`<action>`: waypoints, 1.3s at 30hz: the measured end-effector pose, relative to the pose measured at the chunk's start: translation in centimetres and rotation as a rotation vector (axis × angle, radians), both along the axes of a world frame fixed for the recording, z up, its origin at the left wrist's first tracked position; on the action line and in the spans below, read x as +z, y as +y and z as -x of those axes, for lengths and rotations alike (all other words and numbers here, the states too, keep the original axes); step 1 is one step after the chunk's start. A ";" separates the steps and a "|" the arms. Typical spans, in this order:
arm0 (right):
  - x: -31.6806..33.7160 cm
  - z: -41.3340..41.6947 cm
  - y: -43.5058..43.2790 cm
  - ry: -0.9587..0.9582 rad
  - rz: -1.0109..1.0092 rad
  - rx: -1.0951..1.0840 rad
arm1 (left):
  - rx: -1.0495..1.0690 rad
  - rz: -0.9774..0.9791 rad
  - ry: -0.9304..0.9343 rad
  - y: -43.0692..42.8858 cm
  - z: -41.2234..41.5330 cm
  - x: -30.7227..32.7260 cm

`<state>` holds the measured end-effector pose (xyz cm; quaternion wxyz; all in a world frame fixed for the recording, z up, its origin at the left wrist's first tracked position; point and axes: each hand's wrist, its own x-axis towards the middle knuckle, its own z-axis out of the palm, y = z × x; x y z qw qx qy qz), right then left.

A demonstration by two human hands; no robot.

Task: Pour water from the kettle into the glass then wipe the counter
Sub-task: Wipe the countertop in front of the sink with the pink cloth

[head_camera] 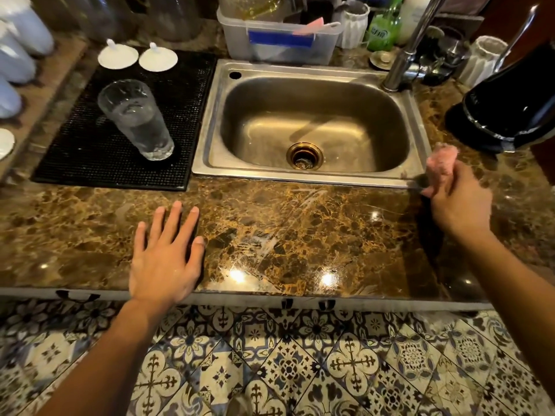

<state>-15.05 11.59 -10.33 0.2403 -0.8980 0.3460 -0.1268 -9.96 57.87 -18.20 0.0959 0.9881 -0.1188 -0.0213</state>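
Observation:
A tall clear glass (136, 120) holding water stands on the black rubber mat (90, 163) left of the sink. The black kettle (510, 106) sits on its base at the far right of the brown marble counter (300, 235). My right hand (459, 202) is closed around a bunched pink cloth (443, 162) just above the counter at the sink's front right corner. My left hand (168, 253) lies flat on the counter near its front edge, fingers spread, holding nothing. Wet streaks show on the counter between my hands.
A steel sink (312, 172) with a brass drain fills the middle, its tap (405, 55) at the back right. Behind stand a clear plastic bin (279, 40), a green bottle (383, 28), white cups and two white lids (136, 55). Patterned floor tiles lie below the counter edge.

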 end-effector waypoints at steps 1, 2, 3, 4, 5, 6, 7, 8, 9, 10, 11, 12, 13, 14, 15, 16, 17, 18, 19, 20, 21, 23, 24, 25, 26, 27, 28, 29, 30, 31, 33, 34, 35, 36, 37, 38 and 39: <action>-0.6 -0.3 0.8 0.024 0.011 0.039 | 0.000 0.000 0.001 0.0 0.0 -0.1; -1.4 -0.7 1.7 0.049 0.020 0.073 | -0.001 0.000 0.001 0.0 0.0 -0.1; -2.2 -1.0 2.6 0.072 0.025 0.105 | -0.001 0.002 0.001 0.0 -0.1 -0.2; -3.0 -1.4 3.5 0.083 0.025 0.130 | -0.001 0.004 0.000 0.1 -0.1 -0.2; -3.8 -1.8 4.3 0.075 0.018 0.149 | -0.001 0.004 0.000 0.2 -0.1 -0.3; -4.5 -2.2 5.2 0.052 0.011 0.159 | 0.000 0.002 0.000 0.2 -0.1 -0.4; -4.9 -2.6 6.1 0.026 0.006 0.163 | -0.001 0.000 0.001 0.3 -0.1 -0.4; -5.2 -2.9 6.9 0.004 0.001 0.168 | -0.001 -0.001 0.002 0.2 -0.1 -0.5; -5.3 -3.2 7.8 -0.019 -0.010 0.183 | -0.001 -0.001 0.003 0.2 -0.1 -0.5; -5.4 -3.4 8.9 -0.043 -0.026 0.206 | -0.001 0.000 0.004 0.2 -0.1 -0.5; -5.3 -3.6 10.0 -0.066 -0.048 0.236 | -0.001 -0.001 0.005 0.2 -0.1 -0.4; -5.2 -3.7 11.2 -0.084 -0.072 0.277 | -0.003 -0.003 0.006 0.2 -0.1 -0.4; -5.1 -3.8 12.3 -0.089 -0.099 0.333 | -0.003 -0.005 0.008 0.2 -0.1 -0.4; -4.9 -3.9 13.2 -0.074 -0.128 0.398 | -0.003 -0.006 0.011 0.2 -0.1 -0.3; -4.7 -4.0 14.0 -0.039 -0.161 0.459 | -0.003 -0.005 0.013 0.2 -0.1 -0.3; -4.5 -4.0 14.5 0.007 -0.190 0.513 | -0.003 -0.005 0.014 0.2 -0.1 -0.3; -4.3 -3.9 14.8 0.051 -0.211 0.558 | -0.004 -0.004 0.012 0.2 -0.1 -0.3; -4.1 -3.7 15.0 0.092 -0.227 0.598 | -0.006 -0.002 0.009 0.2 -0.1 -0.3; -4.0 -3.3 15.1 0.131 -0.240 0.636 | -0.009 0.002 0.006 0.2 -0.1 -0.4; -3.9 -2.6 15.3 0.168 -0.247 0.678 | -0.012 0.005 0.005 0.2 -0.1 -0.4; -3.8 -1.6 15.7 0.197 -0.256 0.732 | -0.012 0.005 0.004 0.3 -0.1 -0.4; -3.7 0.9 17.0 0.220 -0.330 0.854 | -0.011 0.001 0.004 0.3 -0.1 -0.5; -3.7 2.4 17.9 0.234 -0.381 0.907 | -0.009 -0.003 0.004 0.3 -0.1 -0.5; -3.8 3.6 18.8 0.254 -0.412 0.952 | -0.009 -0.009 0.003 0.3 -0.1 -0.5; -3.9 4.8 19.6 0.279 -0.437 0.977 | -0.010 -0.013 0.000 0.3 -0.1 -0.5; -4.0 5.8 20.3 0.299 -0.486 0.975 | -0.011 -0.015 -0.003 0.3 -0.1 -0.6; -3.9 6.5 21.0 0.317 -0.574 0.945 | -0.013 -0.015 -0.005 0.3 -0.2 -0.7; -3.6 7.2 21.6 0.320 -0.693 0.900 | -0.015 -0.015 -0.005 0.3 -0.2 -0.7; -3.2 7.7 22.1 0.307 -0.829 0.851 | -0.014 -0.015 -0.003 0.4 -0.3 -0.8; -2.6 8.2 22.3 0.284 -0.973 0.792 | -0.012 -0.015 -0.003 0.4 -0.2 -0.8; -1.9 8.6 21.7 0.234 -1.229 0.607 | -0.012 -0.015 -0.008 0.4 -0.2 -0.8; -1.4 8.5 20.7 0.180 -1.313 0.483 | -0.012 -0.014 -0.010 0.4 -0.1 -0.8; -0.8 8.3 19.2 0.102 -1.391 0.355 | -0.011 -0.010 -0.011 0.4 -0.1 -0.8; -0.2 8.1 17.4 0.005 -1.457 0.237 | -0.011 -0.008 -0.010 0.4 -0.1 -0.8; 0.4 7.8 15.2 -0.097 -1.475 0.150 | -0.011 -0.007 -0.008 0.3 -0.1 -0.8; 1.0 7.5 12.8 -0.182 -1.414 0.095 | -0.011 -0.005 -0.007 0.3 -0.1 -0.7; 1.5 7.3 10.4 -0.247 -1.305 0.064 | -0.011 -0.003 -0.007 0.3 -0.1 -0.7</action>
